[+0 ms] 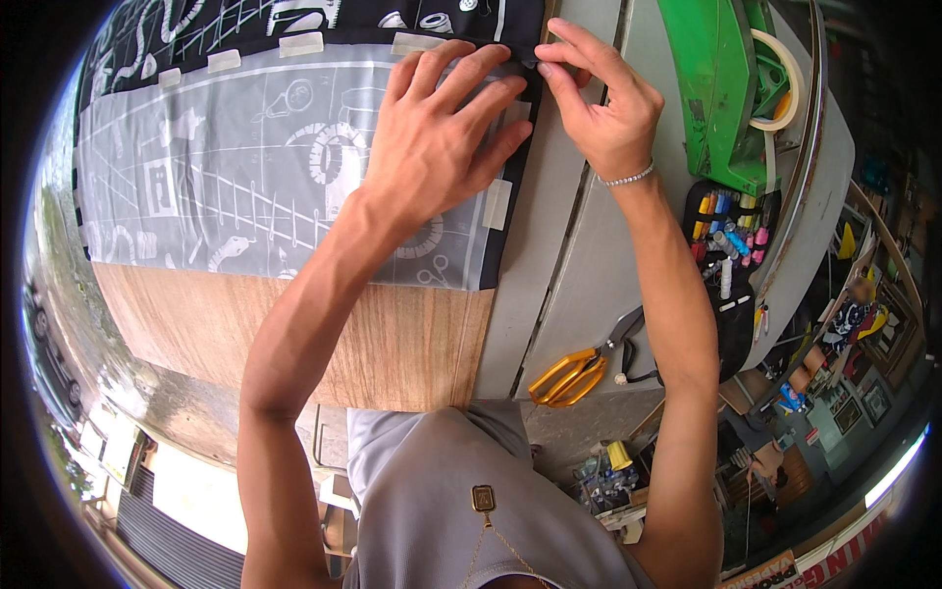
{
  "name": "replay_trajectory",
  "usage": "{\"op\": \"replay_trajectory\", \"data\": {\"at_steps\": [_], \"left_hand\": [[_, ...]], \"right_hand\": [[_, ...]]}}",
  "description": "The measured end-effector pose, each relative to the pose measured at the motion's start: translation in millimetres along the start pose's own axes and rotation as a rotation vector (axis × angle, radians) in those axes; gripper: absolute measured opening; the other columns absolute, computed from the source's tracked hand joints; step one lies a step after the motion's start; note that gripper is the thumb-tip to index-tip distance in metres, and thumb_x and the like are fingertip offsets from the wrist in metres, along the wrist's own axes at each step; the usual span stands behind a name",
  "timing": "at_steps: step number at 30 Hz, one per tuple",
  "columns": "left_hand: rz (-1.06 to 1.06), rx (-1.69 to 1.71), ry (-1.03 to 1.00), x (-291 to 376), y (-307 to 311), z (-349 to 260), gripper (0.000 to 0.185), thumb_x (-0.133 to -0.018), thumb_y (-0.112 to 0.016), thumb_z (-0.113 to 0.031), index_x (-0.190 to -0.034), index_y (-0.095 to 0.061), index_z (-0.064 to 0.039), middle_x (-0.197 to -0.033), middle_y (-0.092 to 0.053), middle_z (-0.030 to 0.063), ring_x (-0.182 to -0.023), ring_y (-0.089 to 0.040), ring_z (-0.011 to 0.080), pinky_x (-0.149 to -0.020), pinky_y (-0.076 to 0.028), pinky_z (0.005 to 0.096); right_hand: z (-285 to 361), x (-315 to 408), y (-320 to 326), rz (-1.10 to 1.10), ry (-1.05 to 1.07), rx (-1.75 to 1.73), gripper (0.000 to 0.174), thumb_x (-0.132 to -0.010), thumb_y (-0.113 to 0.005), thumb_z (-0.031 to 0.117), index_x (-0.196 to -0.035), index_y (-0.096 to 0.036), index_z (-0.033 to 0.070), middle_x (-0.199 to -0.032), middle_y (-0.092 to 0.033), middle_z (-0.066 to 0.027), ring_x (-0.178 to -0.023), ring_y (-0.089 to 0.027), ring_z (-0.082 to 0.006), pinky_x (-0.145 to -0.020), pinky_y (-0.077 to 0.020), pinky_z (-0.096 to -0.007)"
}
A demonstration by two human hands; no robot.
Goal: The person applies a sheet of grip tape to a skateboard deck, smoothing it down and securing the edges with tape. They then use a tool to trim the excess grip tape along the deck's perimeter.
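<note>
A black fabric [508, 221] with white sewing-themed prints lies over a wooden board [294, 339]. Frosted translucent sheeting [257, 162] covers part of it, held along its edges by strips of masking tape [300, 44]. My left hand [449, 125] rests flat with spread fingers on the sheeting and the fabric near their upper right corner. Just right of it, my right hand [603, 96] has thumb and index finger together at the black fabric's edge. Whatever lies between those fingertips is too small to make out.
On the grey table [581, 258] to the right stand a green metal tape dispenser [717, 96] with a tape roll [780, 81], and a black case of coloured thread spools [728, 228]. Scissors with golden handles [570, 377] lie near the front edge. A person [765, 460] is in the right background.
</note>
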State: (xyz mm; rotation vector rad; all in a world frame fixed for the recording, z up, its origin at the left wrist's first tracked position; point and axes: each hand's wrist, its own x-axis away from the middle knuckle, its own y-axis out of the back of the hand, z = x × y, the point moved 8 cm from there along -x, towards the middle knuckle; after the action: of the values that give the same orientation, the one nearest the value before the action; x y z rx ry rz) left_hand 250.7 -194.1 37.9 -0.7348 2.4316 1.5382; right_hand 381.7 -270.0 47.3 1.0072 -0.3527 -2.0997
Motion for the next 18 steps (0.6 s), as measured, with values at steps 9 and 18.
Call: {"op": "replay_trajectory", "data": {"at_steps": [9,18], "left_hand": [[0.067,-0.081,0.017,-0.7,-1.6,-0.7,0.047,-0.091,-0.075,-0.037,-0.133,-0.065,-0.019,-0.138,-0.058,0.0041,-0.129,-0.051,0.0279,-0.105,-0.040,0.0441],[0.085,-0.117,0.005,-1.1,-4.9,-1.5,0.047,-0.092,-0.074,-0.039,-0.134,-0.066,-0.020,-0.136,-0.056,0.0048,-0.128,-0.051,0.0277,-0.105,-0.039,0.0452]], "right_hand": [[2.2,1.8,1.3,0.023,0.084,0.048,0.045,-0.081,-0.075,-0.010,-0.123,-0.070,0.006,-0.095,-0.079,-0.0072,-0.084,-0.077,-0.0176,-0.071,-0.0611,-0.0276],[0.4,2.9,0.5,0.040,0.061,0.029,0.041,-0.082,-0.072,-0.006,-0.120,-0.072,0.011,-0.093,-0.078,-0.0046,-0.084,-0.076,-0.0198,-0.072,-0.0616,-0.0320]]}}
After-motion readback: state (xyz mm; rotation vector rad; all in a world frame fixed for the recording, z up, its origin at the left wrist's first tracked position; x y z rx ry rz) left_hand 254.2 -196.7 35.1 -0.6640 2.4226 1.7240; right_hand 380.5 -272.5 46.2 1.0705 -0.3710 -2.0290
